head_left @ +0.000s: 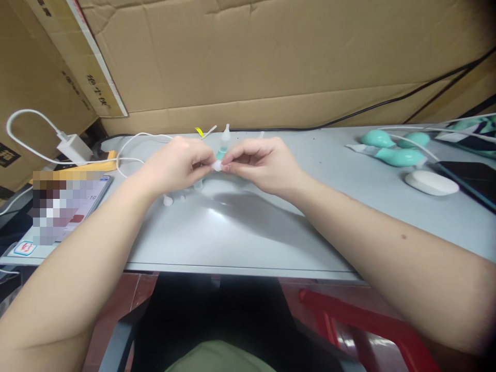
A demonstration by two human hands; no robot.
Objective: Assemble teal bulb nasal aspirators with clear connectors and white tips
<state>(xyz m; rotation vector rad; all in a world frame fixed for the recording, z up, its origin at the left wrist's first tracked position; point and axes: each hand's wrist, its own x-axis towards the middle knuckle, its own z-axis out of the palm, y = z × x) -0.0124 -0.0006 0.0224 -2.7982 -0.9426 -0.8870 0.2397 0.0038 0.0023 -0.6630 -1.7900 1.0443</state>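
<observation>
My left hand [180, 163] and my right hand [263, 165] meet above the middle of the table, fingertips pinched. Between them both grip a small whitish soft tip [217, 166]; its exact shape is partly covered by my fingers. Just behind stands an upright translucent nozzle [226, 135] with a teal part [221, 154] under it, its lower end hidden by my hands. Below my left hand, a small white rounded piece [168, 200] lies on the table near a smaller white bit [183, 198] and a clear piece [199, 185].
Several teal bulbs [401, 156] lie at the right, near a white mouse [431, 183] and a dark device [470, 178]. At left are a phone [98, 194], a charger [73, 149] and white cables. Cardboard [271, 57] walls the grey table's [248, 248] back edge.
</observation>
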